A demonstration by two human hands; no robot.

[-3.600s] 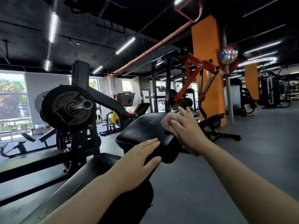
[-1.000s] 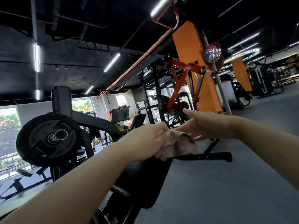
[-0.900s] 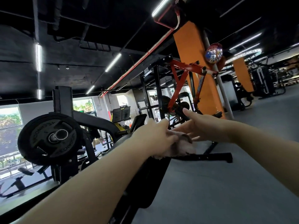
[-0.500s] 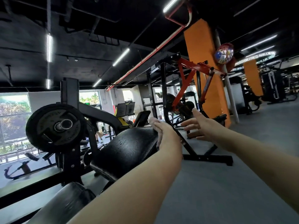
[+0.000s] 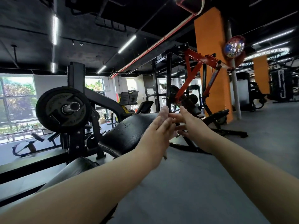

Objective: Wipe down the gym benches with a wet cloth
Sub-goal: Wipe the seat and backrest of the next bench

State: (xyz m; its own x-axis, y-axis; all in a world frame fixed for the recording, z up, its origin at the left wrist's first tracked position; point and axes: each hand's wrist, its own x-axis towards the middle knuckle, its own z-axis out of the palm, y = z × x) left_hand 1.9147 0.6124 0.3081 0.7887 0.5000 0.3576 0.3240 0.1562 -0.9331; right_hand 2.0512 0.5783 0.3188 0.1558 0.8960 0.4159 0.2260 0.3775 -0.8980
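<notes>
Gym floor [image 5: 210, 183], dark ceiling, machines all round. Nearest: one black bench pad [image 5: 129, 131], angled, surface glistening in spots. A second, greyer pad [image 5: 72, 167] sits below it toward the camera.

Left hand [image 5: 159, 130] lies flat along the pad's right edge, fingers straight. A scrap of pale fabric shows under the wrist, likely the cloth [image 5: 165, 156]; most of it is hidden, so whether it is gripped or only pressed I cannot tell. Right hand [image 5: 186, 121] just beside the left, fingers spread and relaxed, holding nothing; fingertips of the two nearly meet.

Step in hand, as I judge it: wiping the pad's side. Best done with the cloth kept flat under the palm, long overlapping strokes along the edge, the right hand steadying the pad.

Counts: two hands, two pads close by, one weight plate [image 5: 63, 109], two orange pillars [image 5: 210, 62], one cloth.
</notes>
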